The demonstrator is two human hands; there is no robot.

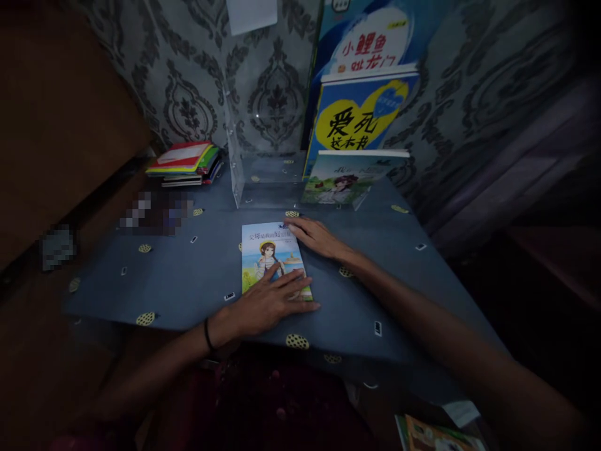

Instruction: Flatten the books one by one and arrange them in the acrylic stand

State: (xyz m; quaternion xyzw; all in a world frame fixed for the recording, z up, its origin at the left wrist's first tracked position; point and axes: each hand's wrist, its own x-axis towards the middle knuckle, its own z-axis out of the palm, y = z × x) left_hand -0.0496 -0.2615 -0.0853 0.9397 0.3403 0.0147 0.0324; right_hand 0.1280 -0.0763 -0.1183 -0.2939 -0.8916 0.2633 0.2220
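A thin book (256,260) with a drawn figure in a yellow hat on its cover lies flat on the table. Across its lower part rests my left hand (275,297), fingers spread flat, with a dark band at the wrist. My right hand (312,237) touches the book's top right corner, its fingers stretched out over the edge. Behind the book stands a clear acrylic rack (237,169). On the rack's right side lean a green-blue book (342,181), a blue and yellow book (352,119) and a large blue book (369,44).
Yellow spots and small labels pattern the blue-grey tablecloth (188,282). At the back left sits a stack of several books (185,163), near a blurred patch (157,213). Patterned wallpaper (277,94) rises behind. More books (436,435) show below the table at lower right.
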